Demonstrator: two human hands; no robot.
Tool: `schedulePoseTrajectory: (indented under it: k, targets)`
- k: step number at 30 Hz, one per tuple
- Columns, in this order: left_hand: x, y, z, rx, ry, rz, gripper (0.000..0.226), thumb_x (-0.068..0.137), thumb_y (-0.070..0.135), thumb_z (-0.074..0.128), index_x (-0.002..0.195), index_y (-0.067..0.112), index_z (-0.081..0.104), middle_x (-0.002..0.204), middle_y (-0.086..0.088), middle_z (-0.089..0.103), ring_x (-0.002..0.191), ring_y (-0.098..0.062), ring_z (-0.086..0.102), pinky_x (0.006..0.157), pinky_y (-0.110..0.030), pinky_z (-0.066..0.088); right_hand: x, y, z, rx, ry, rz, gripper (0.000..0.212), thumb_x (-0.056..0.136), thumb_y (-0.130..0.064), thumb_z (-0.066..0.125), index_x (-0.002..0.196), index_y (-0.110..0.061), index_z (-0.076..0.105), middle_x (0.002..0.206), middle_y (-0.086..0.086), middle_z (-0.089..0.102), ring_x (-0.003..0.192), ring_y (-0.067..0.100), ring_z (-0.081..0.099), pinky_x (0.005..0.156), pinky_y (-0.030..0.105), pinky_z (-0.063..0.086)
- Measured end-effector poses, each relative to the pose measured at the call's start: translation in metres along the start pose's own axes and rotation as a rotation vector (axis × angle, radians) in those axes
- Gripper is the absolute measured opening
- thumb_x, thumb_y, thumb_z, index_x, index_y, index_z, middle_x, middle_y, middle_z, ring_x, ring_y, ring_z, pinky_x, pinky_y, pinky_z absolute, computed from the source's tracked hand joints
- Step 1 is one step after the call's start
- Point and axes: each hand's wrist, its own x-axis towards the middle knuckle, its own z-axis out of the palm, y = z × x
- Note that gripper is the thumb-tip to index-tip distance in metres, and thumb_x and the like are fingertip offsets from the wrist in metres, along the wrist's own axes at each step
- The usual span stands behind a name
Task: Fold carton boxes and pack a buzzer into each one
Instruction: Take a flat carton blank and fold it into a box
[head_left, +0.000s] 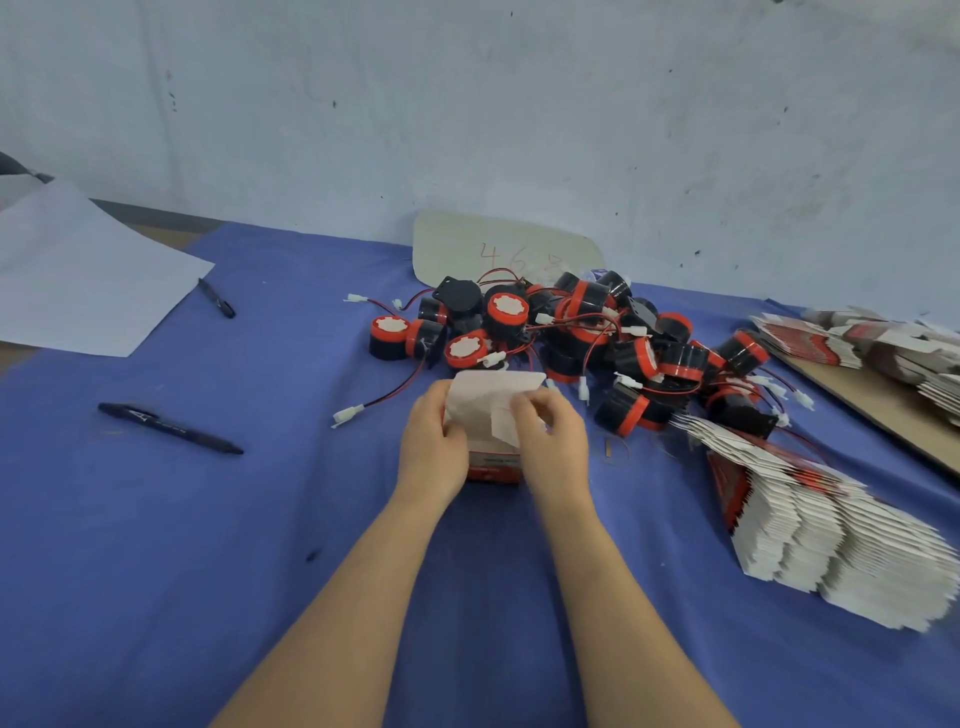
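Carton box (488, 402): stands upright at the middle of the tabletop (208, 519), red printed base down and white top flaps raised toward the far side. I cannot tell whether a buzzer is already inside.
Left hand (434, 447): its fingers (434, 408) are curled round the box's left wall. This probably braces the walls square while the other hand works the flaps.
Right hand (553, 441): its fingers (540, 405) pinch the white side flap (505, 427) at the box's right top edge, seemingly to bend it inward.
Step in hand: judged to be forming or closing one end of the box. Tucking calls for the side flaps to go in before the large flap comes down.
Buzzers (571, 332): a heap of black bodies with red rings and tangled red-black leads. It lies just behind the box, within easy reach for packing.
Flat cartons (810, 525): a fanned stack to the right of the hands, placed for taking the next blank. More lie on a brown board (852, 400) farther right.
Risk: the tangled leads could drag neighbouring buzzers along when one is lifted.
Others: two pens (166, 428) and a sheet of paper (88, 275) lie to the left. A card (504, 249) with handwritten digits leans against the wall.
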Motion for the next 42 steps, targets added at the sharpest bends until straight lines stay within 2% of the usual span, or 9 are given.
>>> schedulePoseTrajectory:
  k: [4,8,12,18,21,23,27,31,42]
  targets:
    - [0.000,0.001,0.000,-0.087,0.079,-0.058,0.034,0.088,-0.003,0.034,0.095,0.022,0.057,0.102,0.000,0.062,0.091,-0.017,0.058,0.065,-0.022,0.048,-0.002,-0.009,0.001,0.377,-0.005,0.135,0.030,0.096,-0.042,0.050,0.078,-0.019,0.043,0.068,-0.010,0.049,0.062,0.004,0.048,0.064,0.023,0.041]
    - [-0.003,0.004,-0.004,-0.325,0.023,-0.122,0.033,0.089,-0.002,0.043,0.073,0.023,0.057,0.102,0.020,0.059,0.080,-0.014,0.060,0.055,-0.021,0.050,-0.002,-0.008,0.002,0.087,-0.141,0.069,0.011,0.093,-0.029,0.059,0.094,-0.019,0.059,0.095,0.000,0.069,0.091,0.016,0.063,0.076,0.027,0.050]
    - [0.001,0.003,-0.013,-0.312,-0.122,-0.113,0.030,0.092,-0.002,0.047,0.080,0.020,0.064,0.118,0.013,0.056,0.091,-0.013,0.062,0.061,-0.021,0.053,0.001,0.000,-0.009,-0.126,-0.274,0.062,0.017,0.094,-0.028,0.058,0.107,-0.022,0.066,0.114,0.000,0.062,0.100,0.014,0.060,0.076,0.021,0.049]
    - [0.003,0.006,-0.023,-0.456,-0.345,-0.187,0.032,0.096,0.014,0.037,0.106,0.023,0.067,0.107,-0.009,0.069,0.094,-0.021,0.069,0.082,-0.034,0.057,0.002,-0.002,-0.015,-0.037,-0.175,0.154,0.035,0.099,-0.044,0.042,0.100,-0.024,0.070,0.095,-0.006,0.069,0.085,0.007,0.064,0.063,0.014,0.047]
    - [-0.003,0.010,-0.018,-0.330,-0.393,-0.110,0.029,0.091,0.046,0.046,0.113,0.036,0.062,0.112,0.010,0.065,0.103,-0.003,0.062,0.088,-0.025,0.051,0.001,-0.005,-0.014,0.045,-0.043,0.237,0.058,0.098,-0.056,0.028,0.087,-0.023,0.074,0.091,-0.001,0.072,0.085,0.014,0.065,0.064,0.023,0.047]
    - [-0.009,0.014,-0.012,-0.189,-0.412,-0.037,0.031,0.086,0.066,0.047,0.106,0.045,0.058,0.105,0.027,0.058,0.093,0.020,0.054,0.075,-0.008,0.044,0.002,-0.004,-0.014,0.060,0.020,0.229,0.069,0.097,-0.061,0.021,0.080,-0.020,0.074,0.092,0.004,0.072,0.087,0.018,0.064,0.067,0.027,0.046]
    - [-0.014,0.017,-0.003,-0.070,-0.279,0.071,0.020,0.090,0.057,0.045,0.093,0.039,0.053,0.099,0.015,0.058,0.086,0.006,0.057,0.062,-0.002,0.042,0.006,-0.001,-0.015,0.026,0.010,0.209,0.075,0.095,-0.066,0.018,0.079,-0.018,0.073,0.093,0.004,0.071,0.090,0.018,0.063,0.069,0.028,0.043]
    - [-0.011,0.013,-0.002,-0.079,-0.190,0.106,0.012,0.093,0.046,0.051,0.097,0.035,0.053,0.103,0.010,0.061,0.092,-0.005,0.059,0.062,-0.005,0.045,0.004,0.001,-0.015,0.002,-0.123,0.141,0.051,0.093,-0.062,0.038,0.089,-0.021,0.068,0.089,0.000,0.070,0.085,0.015,0.064,0.072,0.032,0.050]
    - [-0.008,0.013,0.005,-0.141,0.018,0.115,0.026,0.097,0.034,0.052,0.085,0.012,0.057,0.077,0.000,0.060,0.069,-0.008,0.055,0.054,-0.010,0.042,0.000,-0.010,-0.008,0.111,-0.053,0.025,0.038,0.094,-0.031,0.057,0.061,-0.014,0.050,0.057,0.000,0.051,0.053,0.009,0.047,0.052,0.024,0.039]
